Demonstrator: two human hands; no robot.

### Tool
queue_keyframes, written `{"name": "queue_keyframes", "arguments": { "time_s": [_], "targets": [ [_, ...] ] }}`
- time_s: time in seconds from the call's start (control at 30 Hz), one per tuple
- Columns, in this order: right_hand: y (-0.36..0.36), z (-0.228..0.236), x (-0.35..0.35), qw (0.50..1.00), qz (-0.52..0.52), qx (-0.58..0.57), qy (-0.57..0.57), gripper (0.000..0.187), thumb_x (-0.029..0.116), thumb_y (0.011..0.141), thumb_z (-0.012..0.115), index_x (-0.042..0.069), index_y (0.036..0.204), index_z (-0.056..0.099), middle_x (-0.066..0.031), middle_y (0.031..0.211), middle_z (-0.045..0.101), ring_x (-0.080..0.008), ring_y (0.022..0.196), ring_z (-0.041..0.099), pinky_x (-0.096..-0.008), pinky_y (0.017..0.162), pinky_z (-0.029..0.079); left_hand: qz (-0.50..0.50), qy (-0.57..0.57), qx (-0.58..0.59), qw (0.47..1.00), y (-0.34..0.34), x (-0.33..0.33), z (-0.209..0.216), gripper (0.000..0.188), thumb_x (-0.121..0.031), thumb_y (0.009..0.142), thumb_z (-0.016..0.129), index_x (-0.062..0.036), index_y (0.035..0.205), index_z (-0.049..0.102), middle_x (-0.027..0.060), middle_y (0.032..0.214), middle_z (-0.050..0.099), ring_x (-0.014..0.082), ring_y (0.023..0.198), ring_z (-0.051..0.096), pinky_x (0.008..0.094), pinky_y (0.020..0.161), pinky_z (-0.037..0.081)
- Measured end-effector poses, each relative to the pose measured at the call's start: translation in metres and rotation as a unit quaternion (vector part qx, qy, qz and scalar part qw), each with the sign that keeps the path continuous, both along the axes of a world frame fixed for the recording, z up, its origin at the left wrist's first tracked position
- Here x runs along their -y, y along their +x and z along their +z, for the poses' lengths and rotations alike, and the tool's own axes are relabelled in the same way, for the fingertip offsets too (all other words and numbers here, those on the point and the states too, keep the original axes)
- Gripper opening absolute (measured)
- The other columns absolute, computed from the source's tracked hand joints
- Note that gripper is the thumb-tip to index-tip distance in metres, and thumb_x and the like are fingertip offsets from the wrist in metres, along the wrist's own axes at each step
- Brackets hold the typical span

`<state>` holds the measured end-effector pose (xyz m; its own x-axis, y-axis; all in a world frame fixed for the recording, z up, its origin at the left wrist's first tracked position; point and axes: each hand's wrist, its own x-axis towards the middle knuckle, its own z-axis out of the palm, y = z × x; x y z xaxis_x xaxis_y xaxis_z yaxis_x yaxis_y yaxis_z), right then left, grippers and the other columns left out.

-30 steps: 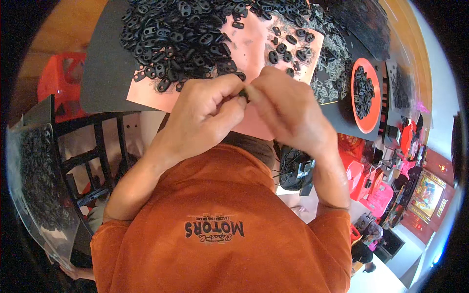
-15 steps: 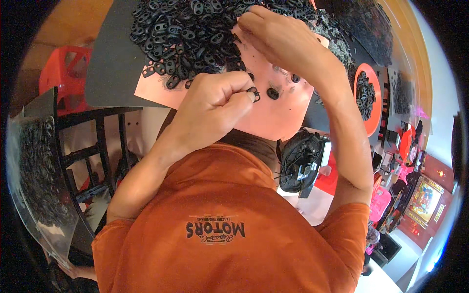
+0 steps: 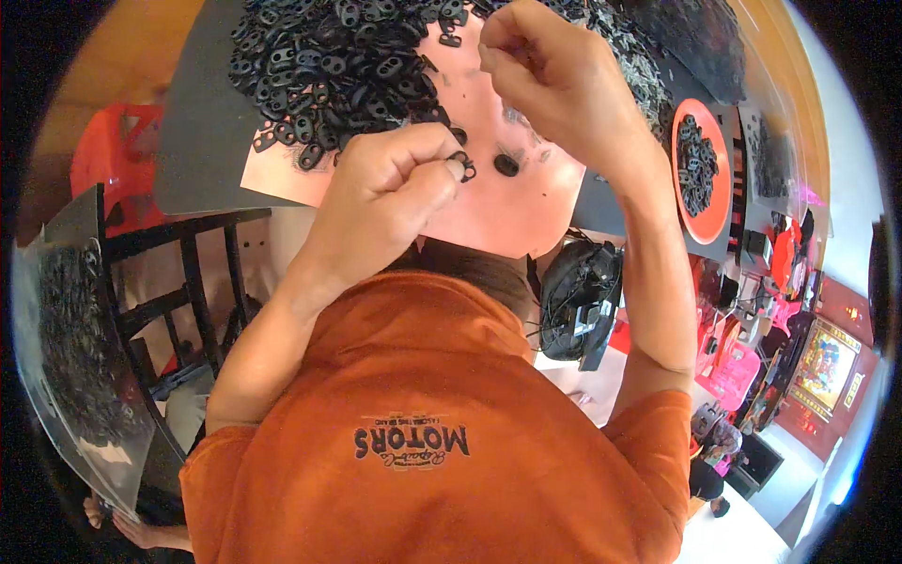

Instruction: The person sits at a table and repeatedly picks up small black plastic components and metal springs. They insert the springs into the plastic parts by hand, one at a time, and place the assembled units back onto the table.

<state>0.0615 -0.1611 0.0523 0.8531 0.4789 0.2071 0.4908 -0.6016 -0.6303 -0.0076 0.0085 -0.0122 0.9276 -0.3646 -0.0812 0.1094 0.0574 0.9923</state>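
Observation:
My left hand is closed, with a small black two-hole plastic piece pinched between thumb and forefinger. To its right and farther off, my right hand hovers over the pink sheet. Its fingers are curled in with thumb and forefinger together; whatever they may hold is hidden. A heap of similar black two-hole pieces covers the sheet's far left part. One loose black piece lies on the sheet between my hands.
Small greyish pieces are heaped past my right wrist. Farther right stands an orange dish of black pieces. A red plastic stool and black metal frame are at left. A dark bag hangs below the table edge. Other people's hands show lower left.
My right hand has drawn away from the edge of the black heap and turned, its fingers now curled above the sheet. The left hand still pinches its piece. The whole view has shifted slightly.

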Motion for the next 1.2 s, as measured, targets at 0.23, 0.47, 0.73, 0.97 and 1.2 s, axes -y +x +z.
{"name": "queue_keyframes", "arguments": {
  "time_s": [0.23, 0.47, 0.73, 0.97, 1.2],
  "targets": [
    [-0.029, -0.024, 0.01, 0.996, 0.001, -0.048, 0.075, 0.019, 0.014, 0.082, 0.058, -0.002, 0.092, 0.058, -0.0109, 0.071, 0.059, -0.0189, 0.061, 0.058, -0.0311, 0.055, 0.047, 0.005, -0.043, -0.01, 0.999, 0.001, 0.002, 0.004, 0.014, -0.007, 0.083, 0.048, -0.0022, 0.071, 0.054, -0.0054, 0.057, 0.041, 0.0014, 0.054, 0.038, 0.0205, 0.046, 0.03],
    [-0.052, -0.017, 0.01, 0.954, -0.045, -0.242, 0.17, 0.011, 0.01, 0.085, 0.062, 0.0, 0.085, 0.059, -0.0002, 0.069, 0.056, -0.0061, 0.062, 0.052, -0.0208, 0.055, 0.043, -0.014, -0.03, 0.008, 0.999, 0.002, -0.002, -0.001, 0.016, -0.019, 0.086, 0.05, -0.0063, 0.078, 0.057, -0.0048, 0.06, 0.045, 0.0026, 0.053, 0.04, 0.0184, 0.046, 0.028],
    [-0.058, -0.028, 0.006, 0.931, -0.083, -0.243, 0.259, 0.019, 0.017, 0.087, 0.061, -0.001, 0.085, 0.06, 0.0006, 0.069, 0.057, -0.0038, 0.063, 0.05, -0.0189, 0.055, 0.041, -0.014, -0.031, 0.015, 0.999, 0.002, -0.005, -0.001, 0.021, -0.015, 0.086, 0.048, -0.0051, 0.068, 0.051, -0.0037, 0.057, 0.044, 0.0033, 0.053, 0.04, 0.0211, 0.047, 0.032],
    [-0.061, -0.035, -0.003, 0.917, -0.094, -0.246, 0.3, 0.02, 0.019, 0.089, 0.059, -0.001, 0.086, 0.061, 0.002, 0.067, 0.057, -0.0033, 0.06, 0.048, -0.0186, 0.052, 0.039, -0.018, -0.042, 0.017, 0.999, 0.001, -0.005, 0.001, 0.02, -0.016, 0.087, 0.048, -0.0054, 0.069, 0.051, -0.0034, 0.057, 0.044, 0.0037, 0.054, 0.041, 0.0217, 0.048, 0.033],
    [-0.064, -0.032, -0.007, 0.928, -0.094, -0.24, 0.271, 0.019, 0.017, 0.089, 0.058, -0.001, 0.086, 0.06, 0.0013, 0.068, 0.056, -0.0038, 0.061, 0.048, -0.0193, 0.053, 0.039, -0.015, -0.044, 0.038, 0.998, 0.002, -0.007, -0.002, 0.021, -0.015, 0.087, 0.048, -0.0055, 0.068, 0.05, -0.0029, 0.056, 0.044, 0.0041, 0.053, 0.04, 0.0224, 0.048, 0.032]
  ]
}}
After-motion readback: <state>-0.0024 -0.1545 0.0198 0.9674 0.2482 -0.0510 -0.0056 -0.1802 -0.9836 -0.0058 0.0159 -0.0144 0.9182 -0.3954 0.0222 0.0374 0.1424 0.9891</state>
